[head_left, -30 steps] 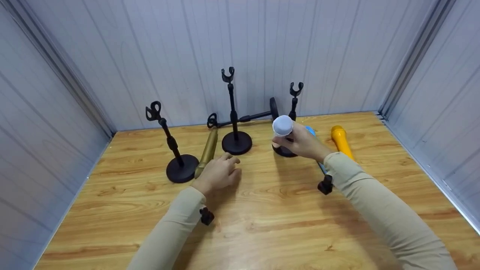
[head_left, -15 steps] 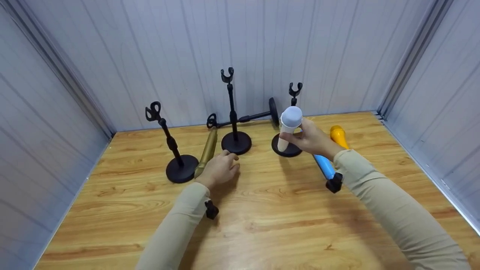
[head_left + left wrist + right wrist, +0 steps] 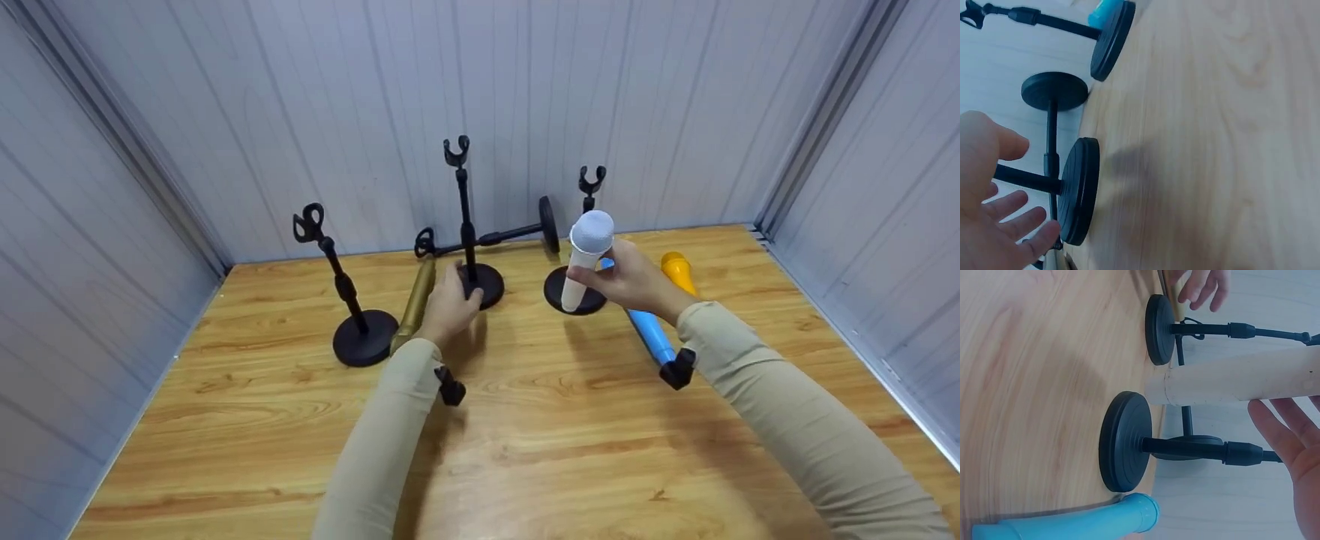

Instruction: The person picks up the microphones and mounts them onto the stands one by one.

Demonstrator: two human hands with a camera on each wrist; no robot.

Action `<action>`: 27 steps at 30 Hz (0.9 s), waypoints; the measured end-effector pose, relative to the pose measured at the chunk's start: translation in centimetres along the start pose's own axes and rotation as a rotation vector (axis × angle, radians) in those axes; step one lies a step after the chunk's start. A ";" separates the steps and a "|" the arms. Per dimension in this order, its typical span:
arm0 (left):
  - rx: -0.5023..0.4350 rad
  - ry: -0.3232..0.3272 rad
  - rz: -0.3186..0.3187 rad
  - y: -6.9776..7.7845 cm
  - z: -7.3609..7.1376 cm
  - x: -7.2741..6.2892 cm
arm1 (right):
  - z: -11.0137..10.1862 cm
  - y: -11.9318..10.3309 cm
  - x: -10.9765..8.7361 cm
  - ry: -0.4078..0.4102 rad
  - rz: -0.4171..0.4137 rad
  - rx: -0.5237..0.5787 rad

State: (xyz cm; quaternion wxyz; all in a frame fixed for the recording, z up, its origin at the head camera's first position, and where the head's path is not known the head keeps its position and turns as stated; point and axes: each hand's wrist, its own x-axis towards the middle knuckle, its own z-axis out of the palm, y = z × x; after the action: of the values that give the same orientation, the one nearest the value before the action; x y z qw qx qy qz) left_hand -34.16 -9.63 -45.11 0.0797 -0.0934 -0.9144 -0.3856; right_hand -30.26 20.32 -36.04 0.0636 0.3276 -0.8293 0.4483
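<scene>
In the head view my right hand holds a white microphone by its handle, head up, in front of the right black microphone stand. The right wrist view shows the white handle against the fingers, its lower end off the table. My left hand is at the middle microphone stand, low near its round base. Seen from the left wrist, the fingers are spread, and the pole passes between them and the thumb without a grip. A gold microphone lies just left of that hand.
A third upright stand is at the left. Another stand lies on its side along the back wall. A blue microphone and a yellow microphone lie at the right, partly hidden by the right arm.
My left hand has moved forward from beside the gold microphone to the middle stand's base. The right hand has shifted the white microphone slightly right, uncovering more of its handle.
</scene>
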 end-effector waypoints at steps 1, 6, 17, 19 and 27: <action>0.022 -0.003 -0.003 0.0 0.1 0.2 | -0.1 -0.1 0.0 0.000 -0.002 -0.008; 0.116 -0.006 -0.017 -0.2 0.3 1.1 | -0.6 -2.3 -0.3 -0.002 -0.009 -0.036; -0.243 0.006 -0.104 0.7 0.5 2.3 | -0.7 -2.2 -0.8 0.003 -0.031 -0.076; -0.337 -0.007 -0.104 0.9 0.4 2.4 | -0.7 -2.2 -0.8 0.006 -0.039 -0.084; -0.446 0.004 -0.152 0.8 0.2 2.4 | -0.2 0.3 -0.3 0.003 -0.005 -0.098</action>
State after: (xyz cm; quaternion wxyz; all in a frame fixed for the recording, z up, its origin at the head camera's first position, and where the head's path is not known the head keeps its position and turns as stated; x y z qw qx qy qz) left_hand -36.35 -8.69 -44.13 0.0298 -0.0390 -0.8107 -0.5834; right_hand -30.21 20.71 -36.25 0.0820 0.3254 -0.8494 0.4073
